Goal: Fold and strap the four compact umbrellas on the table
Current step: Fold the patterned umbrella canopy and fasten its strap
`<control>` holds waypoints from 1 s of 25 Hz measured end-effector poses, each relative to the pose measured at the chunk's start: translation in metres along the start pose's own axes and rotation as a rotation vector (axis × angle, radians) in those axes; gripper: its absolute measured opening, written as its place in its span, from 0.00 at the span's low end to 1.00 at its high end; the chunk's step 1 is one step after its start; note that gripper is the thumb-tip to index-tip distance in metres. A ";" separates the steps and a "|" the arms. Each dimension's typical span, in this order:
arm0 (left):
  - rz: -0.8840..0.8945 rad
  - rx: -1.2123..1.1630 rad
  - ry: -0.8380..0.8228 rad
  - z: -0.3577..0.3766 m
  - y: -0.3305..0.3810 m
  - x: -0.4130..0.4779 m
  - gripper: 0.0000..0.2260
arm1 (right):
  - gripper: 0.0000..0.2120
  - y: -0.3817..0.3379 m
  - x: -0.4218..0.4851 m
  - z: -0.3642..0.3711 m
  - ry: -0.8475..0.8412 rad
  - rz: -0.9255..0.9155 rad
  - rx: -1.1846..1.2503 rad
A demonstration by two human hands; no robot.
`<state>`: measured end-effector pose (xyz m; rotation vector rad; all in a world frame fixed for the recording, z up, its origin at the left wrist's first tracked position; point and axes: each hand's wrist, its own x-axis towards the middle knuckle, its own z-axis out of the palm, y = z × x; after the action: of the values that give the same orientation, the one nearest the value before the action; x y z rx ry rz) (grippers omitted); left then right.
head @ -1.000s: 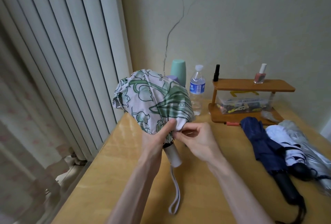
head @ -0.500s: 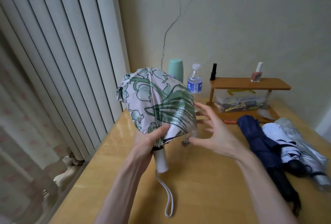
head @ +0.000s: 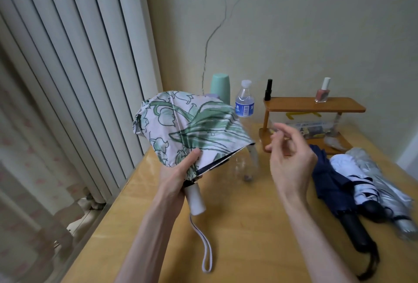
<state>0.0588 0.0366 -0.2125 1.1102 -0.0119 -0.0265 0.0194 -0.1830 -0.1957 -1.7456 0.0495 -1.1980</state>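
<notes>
A pale pink umbrella with green flower print (head: 185, 129) is held up over the wooden table (head: 248, 226), its canopy loose and bunched. My left hand (head: 176, 176) grips it where the cloth meets the white handle, thumb on the fabric; a wrist loop hangs below. My right hand (head: 291, 153) hovers to the right of the canopy, fingers loosely curled, holding nothing. Three more umbrellas lie side by side at the right: a navy one (head: 332, 183), a white one with dark stripes (head: 355, 176) and a silver one (head: 380, 183).
At the back stand a mint green cup (head: 220, 88), a water bottle (head: 244, 101) and a small wooden shelf (head: 314, 105) bearing a black bottle and a nail polish bottle. White vertical blinds (head: 74, 67) hang left of the table edge.
My right hand let go of the canopy edge and drew back to the right, off the umbrella. The left hand keeps its grip and has tilted the umbrella slightly.
</notes>
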 end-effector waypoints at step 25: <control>0.015 0.097 -0.123 0.006 -0.002 -0.004 0.26 | 0.25 0.004 -0.022 0.030 -0.257 0.154 0.090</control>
<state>0.0546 0.0300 -0.2118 1.2040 -0.1331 -0.0818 0.0319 -0.1532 -0.2151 -1.7690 -0.0231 -0.8467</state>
